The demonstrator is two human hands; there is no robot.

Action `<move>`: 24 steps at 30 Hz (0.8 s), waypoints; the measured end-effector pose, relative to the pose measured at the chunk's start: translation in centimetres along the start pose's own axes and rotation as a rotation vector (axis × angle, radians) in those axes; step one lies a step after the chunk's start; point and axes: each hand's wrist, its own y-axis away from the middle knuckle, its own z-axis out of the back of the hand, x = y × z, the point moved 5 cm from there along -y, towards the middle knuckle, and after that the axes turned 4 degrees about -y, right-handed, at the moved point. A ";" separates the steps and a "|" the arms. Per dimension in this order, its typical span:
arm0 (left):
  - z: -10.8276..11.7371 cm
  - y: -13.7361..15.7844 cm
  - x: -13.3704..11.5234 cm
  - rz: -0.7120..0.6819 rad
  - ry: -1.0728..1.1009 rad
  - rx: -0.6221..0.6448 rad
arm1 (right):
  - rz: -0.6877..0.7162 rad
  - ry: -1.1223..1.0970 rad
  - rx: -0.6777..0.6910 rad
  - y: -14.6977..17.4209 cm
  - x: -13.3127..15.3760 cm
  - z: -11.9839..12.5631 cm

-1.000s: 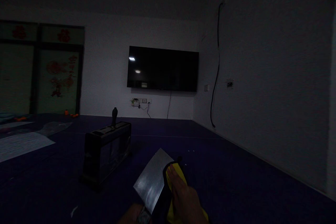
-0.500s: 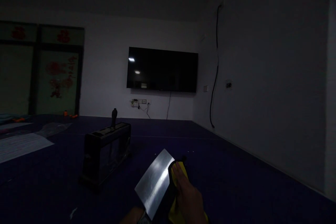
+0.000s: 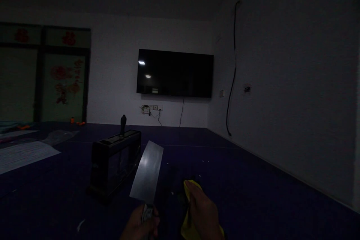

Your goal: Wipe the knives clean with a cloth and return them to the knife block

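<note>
Right of the stand [image 3: 100, 167], I see left fingers [image 3: 150, 225] gripping a knife [image 3: 147, 174] by its handle, presumably for safety from the edge. Farther right, the right fingers [image 3: 194, 192] clutch a cloth [image 3: 188, 228].

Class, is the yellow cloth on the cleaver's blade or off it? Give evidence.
Off: purple surface shows between the cleaver in the left hand and the yellow cloth in the right hand.
</note>
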 end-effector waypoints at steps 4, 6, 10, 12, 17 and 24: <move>1.1 -1.2 -1.3 -0.030 -0.084 -0.204 | -0.009 -0.017 0.029 0.0 0.5 -0.1; 1.8 -1.2 -2.0 -0.054 -0.103 -0.280 | -0.013 -0.017 0.048 0.0 0.6 -0.2; 2.0 -0.9 -2.4 -0.078 0.020 -0.286 | -0.009 -0.009 0.051 0.0 0.5 -0.3; 1.9 -0.9 -2.3 -0.074 0.067 -0.276 | -0.005 -0.013 0.051 0.0 0.5 -0.3; 1.7 -1.1 -2.1 -0.036 0.036 -0.194 | -0.043 -0.044 0.016 0.0 0.3 0.0; 0.8 -0.7 -1.6 -0.051 0.071 -0.100 | -0.138 -0.036 -0.075 -0.2 -1.2 0.3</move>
